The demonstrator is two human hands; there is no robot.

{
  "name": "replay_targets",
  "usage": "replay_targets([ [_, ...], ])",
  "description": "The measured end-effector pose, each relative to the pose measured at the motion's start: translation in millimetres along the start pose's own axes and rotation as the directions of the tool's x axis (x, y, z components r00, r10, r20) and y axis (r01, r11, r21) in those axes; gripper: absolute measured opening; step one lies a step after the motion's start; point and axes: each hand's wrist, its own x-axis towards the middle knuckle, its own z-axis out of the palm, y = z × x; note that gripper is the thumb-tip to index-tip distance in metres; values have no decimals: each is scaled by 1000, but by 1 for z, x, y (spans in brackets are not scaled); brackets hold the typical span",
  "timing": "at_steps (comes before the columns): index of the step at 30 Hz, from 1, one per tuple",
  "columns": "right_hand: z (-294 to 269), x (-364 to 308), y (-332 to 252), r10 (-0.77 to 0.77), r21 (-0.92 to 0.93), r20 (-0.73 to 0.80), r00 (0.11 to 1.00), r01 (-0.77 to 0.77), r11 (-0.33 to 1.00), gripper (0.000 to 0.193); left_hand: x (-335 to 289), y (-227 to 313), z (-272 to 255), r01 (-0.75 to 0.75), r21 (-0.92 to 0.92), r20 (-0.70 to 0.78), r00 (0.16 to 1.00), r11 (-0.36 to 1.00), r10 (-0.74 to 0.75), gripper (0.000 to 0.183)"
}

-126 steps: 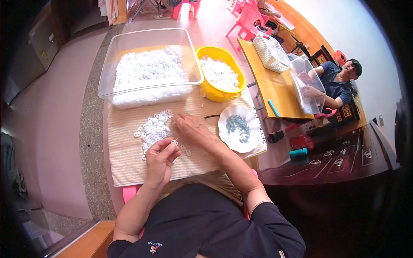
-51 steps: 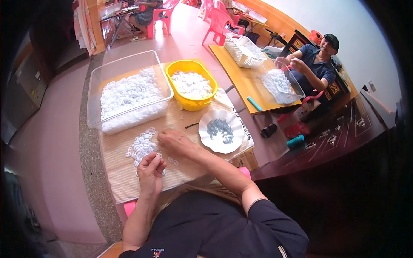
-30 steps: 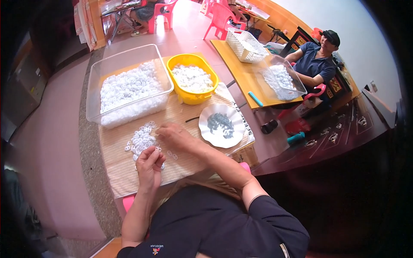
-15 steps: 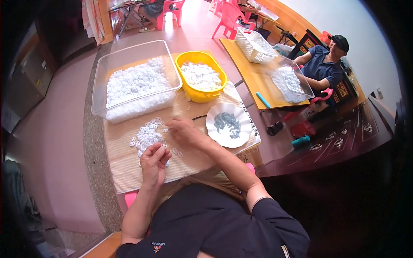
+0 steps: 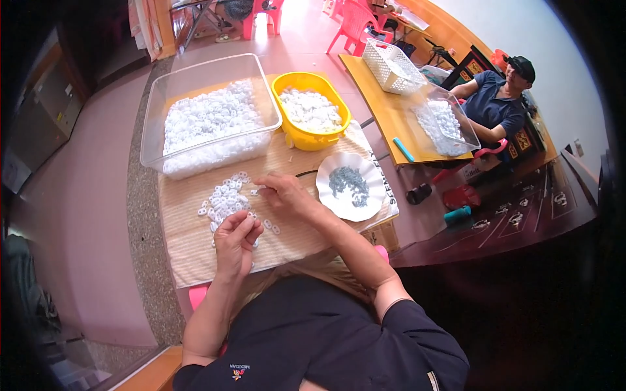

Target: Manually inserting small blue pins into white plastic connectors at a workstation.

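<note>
My left hand (image 5: 235, 246) pinches a small white oval plastic piece (image 5: 252, 216) between thumb and fingertips, over the near side of a loose pile of like pieces (image 5: 226, 201). These are flat ovals with holes. My right hand (image 5: 287, 195) reaches in from the right, palm down, its fingers stretched forward and slightly bent. Its fingertips are at a single white piece (image 5: 254, 192) beside the pile; whether they touch it is unclear. Right of this hand a white fluted plate (image 5: 364, 212) holds small grey bits (image 5: 349, 184), too fine to make out.
Behind the pile stand a clear plastic bin (image 5: 215, 151) of white pieces and a yellow tub (image 5: 312, 140) of white parts. A striped cloth (image 5: 189, 254) covers my table. At another table (image 5: 365, 98), a person (image 5: 495, 98) sits by a clear bin (image 5: 466, 133) and white basket (image 5: 394, 68).
The whole view has shifted slightly, with things sitting a little higher and further right. My right fingertips have come closer to the single piece. My left hand keeps its pinch.
</note>
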Motion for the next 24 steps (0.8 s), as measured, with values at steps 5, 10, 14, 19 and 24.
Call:
replay_targets([
  [5, 2, -2, 5, 74, 98, -26, 997, -71, 993, 25, 1, -1, -1, 2, 1, 4, 1000, 1000, -2, 15],
  [10, -2, -5, 4, 202, 219, 77, 976, -214, 952, 24, 2, -1, -4, 1, 5, 1, 1000, 1000, -1, 16],
  [14, -3, -6, 2, 200, 278, 68, 977, -211, 937, 27, 3, 1, -4, 13, 2, -13, 1000, 1000, -13, 17],
  [19, -3, -6, 7, 227, 317, 128, 965, -257, 913, 29, 3, 2, -3, 11, 14, -31, 999, 1000, -11, 17],
  [24, -3, -7, 8, 234, 372, 146, 961, -273, 887, 30, 4, 2, -4, 18, 18, -45, 999, 1000, -18, 17],
])
